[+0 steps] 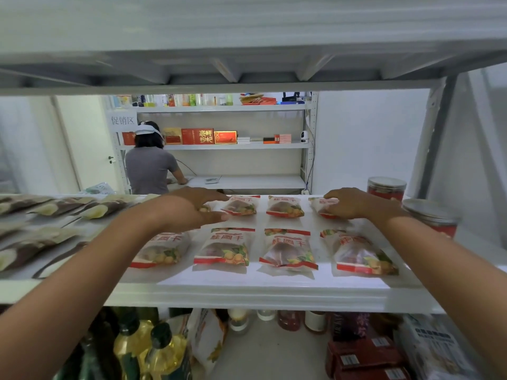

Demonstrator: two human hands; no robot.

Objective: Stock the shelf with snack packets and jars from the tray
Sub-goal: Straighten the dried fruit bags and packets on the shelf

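The back-left packet [206, 207] was almost wholly hidden under the left hand [192, 207], which lay open over it with fingers and thumb stretched flat. The right hand [349, 202] covered much of the back-right packet [319, 206]; its fingers bent down onto the wrapper, but I could not tell whether they gripped it or only rested there. Both forearms ran out of the bottom corners of the view.

The snack packets [223, 249] lay flat in two rows of four on the white shelf [274, 287], red print facing up. Two red jars [386, 187] stood at the right end, the nearer one [430, 215] partly behind the right wrist. Brown-and-cream packets [41, 215] filled the left end, blurred. The upper shelf [247, 64] hung close overhead.

Below were oil bottles [153, 349] and red boxes [365, 355], dim and cut off. Beyond, a person [151, 168] faced away at the far shelving [219, 146], which held red boxes against a pale wall.
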